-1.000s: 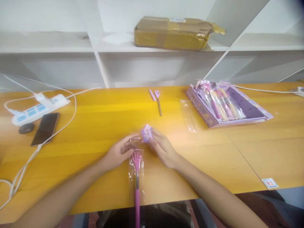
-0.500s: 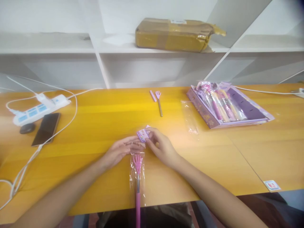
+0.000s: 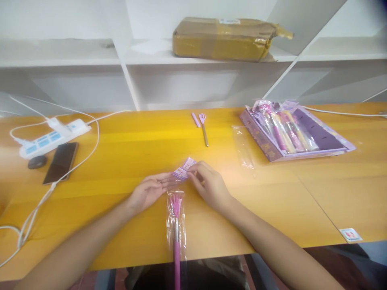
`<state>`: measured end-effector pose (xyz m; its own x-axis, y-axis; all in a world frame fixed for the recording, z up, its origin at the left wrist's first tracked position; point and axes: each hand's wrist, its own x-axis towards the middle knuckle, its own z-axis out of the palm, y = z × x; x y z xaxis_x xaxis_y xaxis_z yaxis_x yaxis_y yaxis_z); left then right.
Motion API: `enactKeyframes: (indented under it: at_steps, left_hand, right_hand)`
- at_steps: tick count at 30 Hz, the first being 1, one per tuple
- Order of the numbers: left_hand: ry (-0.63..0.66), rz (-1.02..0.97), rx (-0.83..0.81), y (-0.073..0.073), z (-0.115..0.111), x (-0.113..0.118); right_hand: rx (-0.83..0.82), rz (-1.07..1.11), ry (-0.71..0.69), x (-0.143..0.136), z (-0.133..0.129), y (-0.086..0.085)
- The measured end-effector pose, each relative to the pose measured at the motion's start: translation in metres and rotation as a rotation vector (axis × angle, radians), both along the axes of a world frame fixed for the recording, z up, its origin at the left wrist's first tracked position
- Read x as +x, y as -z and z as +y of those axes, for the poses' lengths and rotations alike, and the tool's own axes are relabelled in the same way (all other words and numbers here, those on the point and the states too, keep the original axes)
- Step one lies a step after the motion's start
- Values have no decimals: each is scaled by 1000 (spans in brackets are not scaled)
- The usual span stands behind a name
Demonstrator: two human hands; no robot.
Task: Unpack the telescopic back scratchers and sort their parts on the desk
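My right hand (image 3: 209, 184) pinches a small purple printed card (image 3: 180, 173), of which a second panel or piece (image 3: 189, 162) shows just behind. Palm up, my left hand (image 3: 151, 189) has its fingers stretched out, the tips at the card's left edge; whether they bear on it I cannot tell. Just below the hands, a pink back scratcher (image 3: 176, 225) with a hand-shaped head and metal rod lies in a clear plastic sleeve (image 3: 183, 237), its handle reaching past the table's front edge. Farther back rest an unwrapped scratcher (image 3: 204, 129) and a short lilac tube (image 3: 196, 120).
A purple display box (image 3: 275, 155) with several wrapped scratchers stands at right, beside an empty plastic sleeve (image 3: 243, 149). At left lie a power strip (image 3: 54, 139), phone (image 3: 60, 163), black mouse-like object (image 3: 37, 162) and white cables. A taped carton (image 3: 225, 40) sits on the shelf.
The card has opened out, with more of its second panel showing above. My left fingers have drawn slightly down and away from it. The view has shifted a little.
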<state>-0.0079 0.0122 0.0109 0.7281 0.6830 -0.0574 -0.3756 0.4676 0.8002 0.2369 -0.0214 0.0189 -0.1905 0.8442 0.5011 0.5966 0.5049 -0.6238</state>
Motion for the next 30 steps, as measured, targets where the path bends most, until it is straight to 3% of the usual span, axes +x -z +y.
enactKeyframes:
  at_steps: [21,30]
  left_hand:
    - [5,-61,-125,3,0,-4]
    - [32,-165,-160,-5,-1,-5]
  right_hand:
    - [78,-13,-1,-1,-3,0]
    - [121,7,-8,-3,-5,-4]
